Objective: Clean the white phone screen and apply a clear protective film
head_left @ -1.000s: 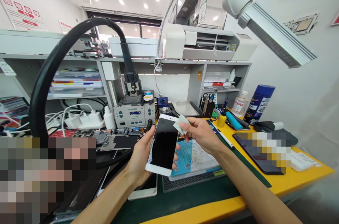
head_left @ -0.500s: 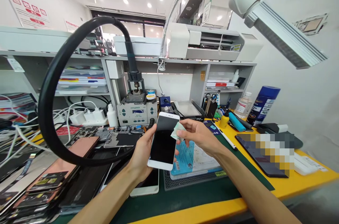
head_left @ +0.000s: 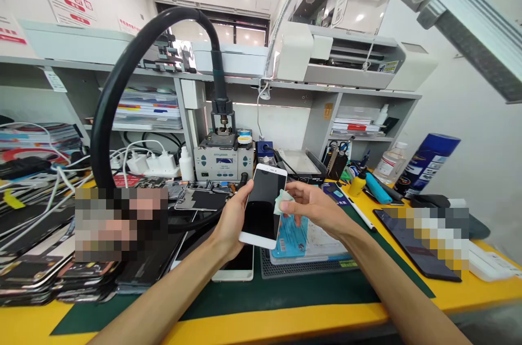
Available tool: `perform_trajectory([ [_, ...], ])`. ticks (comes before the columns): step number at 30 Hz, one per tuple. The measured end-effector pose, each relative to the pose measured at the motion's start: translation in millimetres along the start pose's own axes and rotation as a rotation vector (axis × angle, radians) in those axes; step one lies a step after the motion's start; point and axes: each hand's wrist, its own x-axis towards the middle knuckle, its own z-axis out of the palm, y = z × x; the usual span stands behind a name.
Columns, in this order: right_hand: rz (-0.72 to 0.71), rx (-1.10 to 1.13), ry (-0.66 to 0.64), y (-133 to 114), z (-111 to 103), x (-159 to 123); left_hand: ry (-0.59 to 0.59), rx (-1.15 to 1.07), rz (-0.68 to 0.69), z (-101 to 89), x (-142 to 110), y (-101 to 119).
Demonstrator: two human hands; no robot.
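Observation:
A white smartphone (head_left: pixel 263 209) with a dark screen is gripped along its left side by my left hand (head_left: pixel 231 220), tilted up toward me. Between the thumb and fingers of my right hand (head_left: pixel 314 209) is a small pale green wiping cloth (head_left: pixel 283 202), touching the phone's right edge. Some of my left fingers are hidden behind the phone. Below it, a light blue packet (head_left: pixel 292 239) lies on a clear plastic box. Another white phone (head_left: pixel 236 269) lies on the green mat (head_left: pixel 285 296), partly covered by my left wrist.
Stacks of phone parts (head_left: pixel 87 279) fill the left side. A thick black hose (head_left: pixel 106 116) arches to a hot-air station (head_left: pixel 222 165) at the back. On the right are a blue spray can (head_left: pixel 428 162), a clear bottle (head_left: pixel 391 162) and a dark tablet (head_left: pixel 416 247).
My view has shifted left and slightly down, so the scene sits farther right. Both hands still hold the phone and the cloth, which stays at the phone's right edge.

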Motion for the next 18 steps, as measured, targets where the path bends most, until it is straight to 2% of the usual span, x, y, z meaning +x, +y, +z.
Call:
perform_trajectory([
  [7, 0.004, -0.042, -0.13, 1.9, 5.8, -0.7, 0.017, -0.016, 0.095, -11.3, 8.6, -5.9],
  [11, 0.028, -0.06, -0.202, 1.1, 11.4, -2.3, -0.027, -0.068, 0.092, -13.4, 10.3, -6.1],
  [18, 0.056, -0.136, -0.28, 0.1, 15.7, -3.9, -0.001, -0.085, 0.049, -7.3, 7.5, -2.1],
])
